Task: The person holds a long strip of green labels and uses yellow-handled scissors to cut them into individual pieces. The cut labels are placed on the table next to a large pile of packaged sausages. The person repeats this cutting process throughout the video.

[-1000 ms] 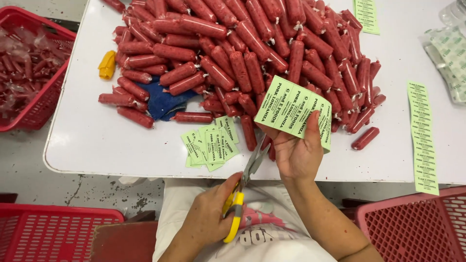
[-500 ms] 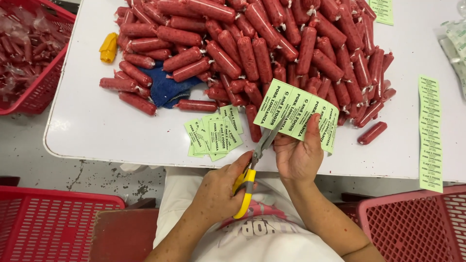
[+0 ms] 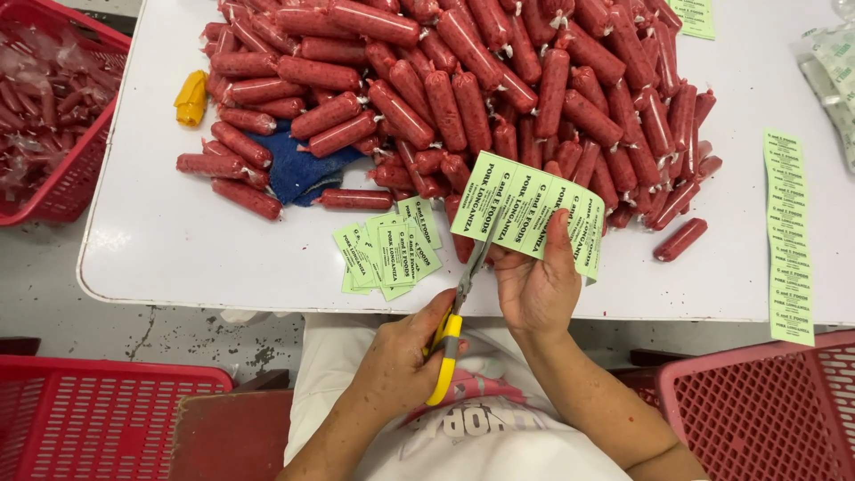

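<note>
Our left hand [image 3: 401,356] closes on the yellow scissors [image 3: 454,312]; our right hand [image 3: 539,285] pinches the green label sheet [image 3: 530,209] above the table [image 3: 178,240] edge. It looks thin and floppy, so we would grip near the cut.

Sausages [image 3: 463,98] heap on the table [image 3: 178,249]; blue cloth [image 3: 298,169] beneath, red baskets [image 3: 53,116] beside it.
</note>
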